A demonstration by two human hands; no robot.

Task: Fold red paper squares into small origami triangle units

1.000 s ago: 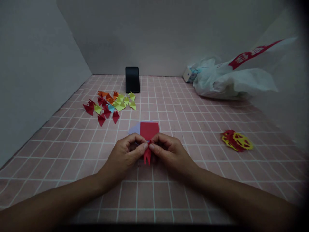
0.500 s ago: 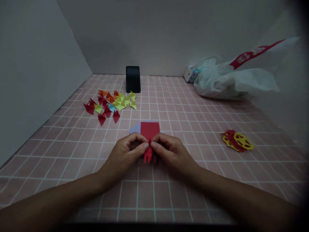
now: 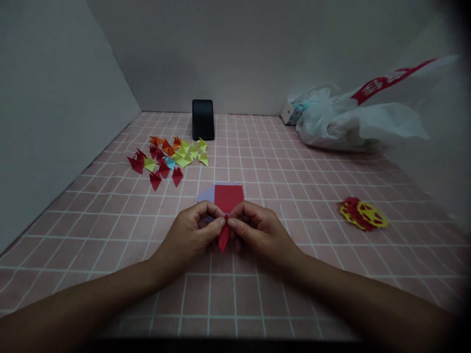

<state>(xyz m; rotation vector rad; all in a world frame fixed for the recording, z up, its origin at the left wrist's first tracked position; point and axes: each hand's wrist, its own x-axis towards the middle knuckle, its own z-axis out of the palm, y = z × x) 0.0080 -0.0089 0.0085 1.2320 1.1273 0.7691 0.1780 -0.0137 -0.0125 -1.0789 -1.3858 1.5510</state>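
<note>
From where I stand, everything can be placed by the red square sheet (image 3: 228,197) that lies flat on the pink gridded cloth (image 3: 265,294). Farthest left of that sheet, and a little beyond it, a loose cluster of small folded paper pieces (image 3: 177,176) is spread out: red ones on the near and left side, orange ones at the back, yellow ones mostly on the right, and a blue one in the middle. The left hand (image 3: 195,228) is just on the near-left side of the sheet, its thumb and forefinger pinching the folded red paper (image 3: 222,239). A black phone (image 3: 203,120) stands well beyond the sheet and slightly left of it, leaning back. Lilac paper (image 3: 206,194) pokes out from under the sheet's left and far edges. The folded red paper is right at the sheet's near side, between the two hands, its narrow end pointing toward the person. The right hand (image 3: 261,228), near and to the right of the sheet, pinches the same piece between thumb and forefinger. Far off to the sheet's right and beyond it, a patterned box (image 3: 289,113) sits against a crumpled white plastic bag (image 3: 338,127). Well to the right of the sheet lies a little pile of red and yellow cut-outs (image 3: 371,214).
</note>
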